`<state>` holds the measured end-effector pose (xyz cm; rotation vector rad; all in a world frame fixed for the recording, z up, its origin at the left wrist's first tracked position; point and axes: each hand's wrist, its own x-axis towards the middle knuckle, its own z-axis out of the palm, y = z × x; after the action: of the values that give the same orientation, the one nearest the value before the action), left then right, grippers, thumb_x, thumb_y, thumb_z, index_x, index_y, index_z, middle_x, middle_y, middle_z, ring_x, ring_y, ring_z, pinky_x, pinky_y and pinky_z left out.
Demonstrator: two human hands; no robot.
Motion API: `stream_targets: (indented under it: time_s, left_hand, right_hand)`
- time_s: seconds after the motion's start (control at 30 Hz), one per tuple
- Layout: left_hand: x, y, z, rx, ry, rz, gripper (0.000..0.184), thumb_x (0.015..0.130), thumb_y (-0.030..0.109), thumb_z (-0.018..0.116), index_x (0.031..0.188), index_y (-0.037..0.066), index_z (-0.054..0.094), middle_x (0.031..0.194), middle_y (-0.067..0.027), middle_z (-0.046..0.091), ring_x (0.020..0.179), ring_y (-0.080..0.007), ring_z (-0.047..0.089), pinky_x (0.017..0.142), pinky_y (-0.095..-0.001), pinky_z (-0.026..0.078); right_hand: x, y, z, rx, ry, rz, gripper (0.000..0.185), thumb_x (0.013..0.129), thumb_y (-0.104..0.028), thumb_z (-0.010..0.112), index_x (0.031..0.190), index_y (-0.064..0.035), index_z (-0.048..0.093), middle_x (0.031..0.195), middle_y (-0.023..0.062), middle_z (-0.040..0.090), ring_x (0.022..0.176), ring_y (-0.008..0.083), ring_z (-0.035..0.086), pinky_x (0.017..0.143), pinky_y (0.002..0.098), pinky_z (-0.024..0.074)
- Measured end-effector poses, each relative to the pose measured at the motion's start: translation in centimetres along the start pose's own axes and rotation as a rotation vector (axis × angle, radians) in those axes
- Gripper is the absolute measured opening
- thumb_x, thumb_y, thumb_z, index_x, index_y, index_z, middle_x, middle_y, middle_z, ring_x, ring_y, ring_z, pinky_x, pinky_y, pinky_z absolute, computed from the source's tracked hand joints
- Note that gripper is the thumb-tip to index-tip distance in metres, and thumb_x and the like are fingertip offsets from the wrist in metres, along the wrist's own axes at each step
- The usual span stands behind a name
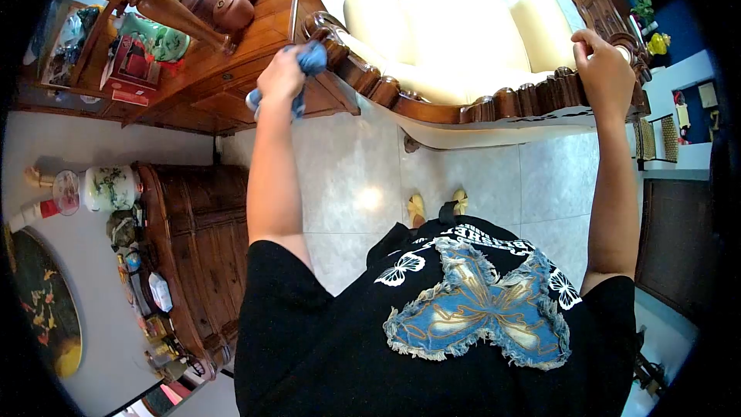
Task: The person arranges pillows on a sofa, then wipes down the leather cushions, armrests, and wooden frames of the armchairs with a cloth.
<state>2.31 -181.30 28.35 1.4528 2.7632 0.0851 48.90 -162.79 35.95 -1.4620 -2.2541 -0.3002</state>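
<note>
My left hand [282, 76] is closed round a crumpled blue cloth [311, 59], which sticks out on both sides of the fist. It is at the left end of the sofa's carved dark wooden frame [478, 111], beside a wooden cabinet [266, 31]. On the other side, my right hand [603, 69] is over the right end of the sofa back. Its fingers are curled in, with nothing visible in them. Whether it touches the wood I cannot tell. Cream upholstery [463, 35] fills the sofa frame.
Reddish-brown jars [233, 11], a red box [131, 66] and a green ornament [158, 38] stand on the cabinet, behind a turned wooden post [181, 18]. A brown wooden chest [193, 247] is at left, near a white painted vase [112, 188]. Grey floor tiles [347, 177] lie below.
</note>
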Motion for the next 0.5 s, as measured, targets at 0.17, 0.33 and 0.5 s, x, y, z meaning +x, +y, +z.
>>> stream_targets:
  time_s: [0.17, 0.33, 0.5]
  left_hand:
    - [-2.7, -8.0, 5.0, 0.096, -0.111, -0.242, 0.048, 0.083, 0.007, 0.056, 0.126, 0.03, 0.06, 0.129, -0.0127, 0.059, 0.114, -0.0342, 0.06, 0.091, -0.0436, 0.05]
    - [-3.5, -0.1, 0.1, -0.19, 0.385, 0.135, 0.059, 0.077, -0.001, 0.061, 0.126, 0.032, 0.059, 0.116, -0.0108, 0.06, 0.107, -0.0345, 0.06, 0.088, -0.0443, 0.05]
    - [1.5, 3.6, 0.2, 0.008, 0.384, 0.325, 0.049, 0.08, 0.002, 0.057, 0.115, 0.034, 0.068, 0.109, -0.0065, 0.062, 0.099, -0.0302, 0.061, 0.084, -0.0412, 0.049]
  right_hand:
    - [-0.1, 0.6, 0.1, -0.007, -0.037, 0.038, 0.018, 0.091, -0.027, 0.055, 0.095, -0.0179, 0.07, 0.082, 0.0096, 0.07, 0.076, 0.0292, 0.068, 0.063, 0.0418, 0.0516]
    - [0.6, 2.7, -0.4, -0.041, -0.038, 0.017, 0.016, 0.091, -0.027, 0.056, 0.095, -0.0195, 0.07, 0.083, 0.0094, 0.07, 0.075, 0.0295, 0.068, 0.062, 0.0414, 0.0518]
    - [-1.3, 4.9, -1.1, -0.032, -0.051, 0.094, 0.017, 0.091, -0.029, 0.057, 0.099, -0.0224, 0.07, 0.084, 0.0094, 0.07, 0.075, 0.0304, 0.068, 0.063, 0.0417, 0.0517]
